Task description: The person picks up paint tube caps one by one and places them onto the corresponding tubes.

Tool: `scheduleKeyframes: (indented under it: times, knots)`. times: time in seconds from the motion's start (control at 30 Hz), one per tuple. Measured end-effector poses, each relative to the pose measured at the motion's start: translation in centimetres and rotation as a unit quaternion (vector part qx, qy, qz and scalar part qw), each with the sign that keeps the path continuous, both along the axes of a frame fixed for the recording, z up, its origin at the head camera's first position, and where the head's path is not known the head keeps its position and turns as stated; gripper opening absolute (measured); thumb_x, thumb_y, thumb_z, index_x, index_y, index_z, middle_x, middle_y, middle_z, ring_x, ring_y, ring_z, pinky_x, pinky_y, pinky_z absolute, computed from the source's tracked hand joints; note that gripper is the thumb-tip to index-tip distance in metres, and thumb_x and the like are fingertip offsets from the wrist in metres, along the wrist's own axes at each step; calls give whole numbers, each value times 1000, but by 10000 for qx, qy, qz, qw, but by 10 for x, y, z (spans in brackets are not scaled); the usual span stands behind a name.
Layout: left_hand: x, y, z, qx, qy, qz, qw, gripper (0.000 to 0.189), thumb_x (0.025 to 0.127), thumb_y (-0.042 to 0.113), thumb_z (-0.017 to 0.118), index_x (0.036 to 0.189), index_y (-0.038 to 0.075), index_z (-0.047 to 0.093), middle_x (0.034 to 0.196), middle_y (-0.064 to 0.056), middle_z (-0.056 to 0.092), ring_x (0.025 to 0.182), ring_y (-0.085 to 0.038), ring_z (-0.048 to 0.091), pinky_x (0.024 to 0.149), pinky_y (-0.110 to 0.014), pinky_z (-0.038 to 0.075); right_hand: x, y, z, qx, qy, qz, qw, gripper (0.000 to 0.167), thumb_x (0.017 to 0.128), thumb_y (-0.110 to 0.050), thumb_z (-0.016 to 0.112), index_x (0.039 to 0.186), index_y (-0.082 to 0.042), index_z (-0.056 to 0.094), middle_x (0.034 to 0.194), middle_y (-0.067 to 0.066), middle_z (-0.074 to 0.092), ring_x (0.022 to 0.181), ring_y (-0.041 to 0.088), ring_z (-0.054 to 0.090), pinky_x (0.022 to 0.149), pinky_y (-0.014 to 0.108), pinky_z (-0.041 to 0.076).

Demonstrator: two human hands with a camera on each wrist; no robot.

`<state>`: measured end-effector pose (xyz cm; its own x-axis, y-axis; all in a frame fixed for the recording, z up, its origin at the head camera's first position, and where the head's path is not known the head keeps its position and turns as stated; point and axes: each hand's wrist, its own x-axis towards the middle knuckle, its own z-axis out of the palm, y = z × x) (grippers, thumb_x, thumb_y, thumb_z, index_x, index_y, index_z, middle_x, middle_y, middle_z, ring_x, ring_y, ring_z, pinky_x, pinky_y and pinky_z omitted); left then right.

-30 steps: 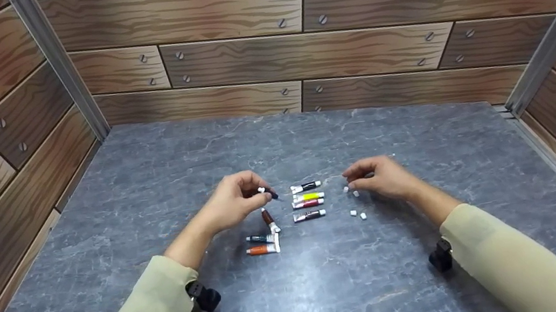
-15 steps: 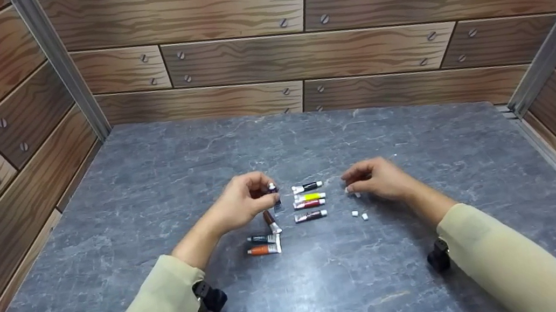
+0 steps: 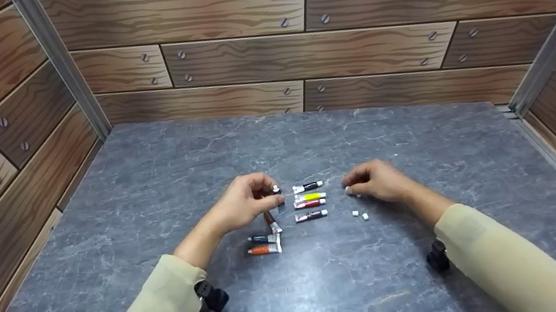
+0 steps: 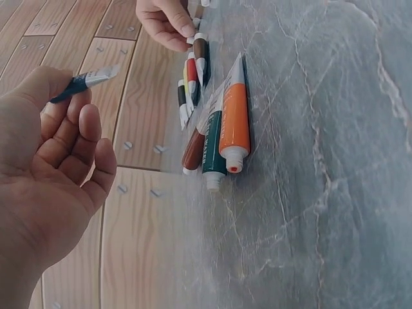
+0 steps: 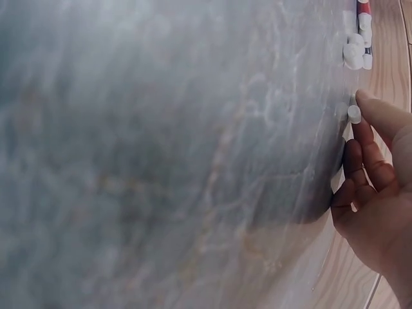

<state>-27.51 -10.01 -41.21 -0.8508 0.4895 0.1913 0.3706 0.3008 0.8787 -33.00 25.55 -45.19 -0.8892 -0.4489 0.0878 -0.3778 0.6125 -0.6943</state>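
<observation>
Near the middle of a grey marbled table (image 3: 276, 145), I see through the head camera a person's left hand (image 3: 238, 205) pinching a dark blue tube (image 4: 78, 84) between thumb and finger, its other fingers loosely bent. Well apart at its three o'clock, the right hand (image 3: 380, 181) has thumb and fingertips at a small white cap (image 3: 348, 190); I cannot tell whether they grip it. At the left hand's four to five o'clock lie a reddish-brown tube (image 3: 269, 221), a green tube (image 3: 261, 239) and an orange tube (image 3: 261, 250). Between the hands lie four tubes: black (image 3: 310, 186), yellow (image 3: 312, 196), red (image 3: 311, 203) and dark brown (image 3: 312, 216), white caps toward three o'clock. Two loose caps (image 3: 356, 213) sit at the right hand's seven o'clock. Beyond, at twelve, stands a wood-plank-patterned wall (image 3: 242, 57).
</observation>
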Motion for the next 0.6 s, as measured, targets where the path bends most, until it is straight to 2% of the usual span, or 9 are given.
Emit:
scheduleKeyframes:
  times: [0.13,0.3,0.4,0.5,0.57,0.6]
  knots:
    - [1,0,0,-88,74,26,9999,12,96,12,80,96,5,71,87,3,68,77,-11,61,68,-25,49,-1,0,-1,135,-11,-50,9999,13,93,-9,80,105,-4,81,106,8,79,101,21,68,92,36,52]
    - [1,2,-1,-59,62,27,10000,12,95,12,81,97,4,72,90,1,72,79,-14,66,69,-27,52,0,1,0,24,-99,-78,9999,11,94,-9,79,103,-3,81,101,6,78,94,16,66,85,28,51]
    - [2,4,-2,76,-117,-53,9999,11,96,9,80,100,2,72,93,-7,76,79,-21,71,71,-38,59,3,2,1,-193,-162,-156,9996,12,94,-9,80,104,-1,80,99,7,78,89,13,65,80,23,50]
    - [4,6,-2,206,-320,-101,9992,10,96,6,78,100,0,71,95,-18,77,74,-29,73,70,-54,61,6,2,4,-420,-160,-261,9987,16,95,-10,80,106,2,79,99,9,77,87,13,65,78,21,51]
    - [6,7,-2,257,-408,-90,9988,11,97,6,78,101,0,70,95,-21,77,71,-33,72,68,-58,60,8,3,7,-518,-55,-308,9982,18,95,-11,81,107,2,79,100,10,78,89,14,66,79,22,51]
    - [7,7,-2,236,-393,-54,9989,12,97,7,78,101,0,70,94,-20,77,70,-32,72,67,-56,60,9,3,8,-580,-27,-333,9978,19,95,-11,81,108,2,79,101,10,78,89,15,66,78,22,51]
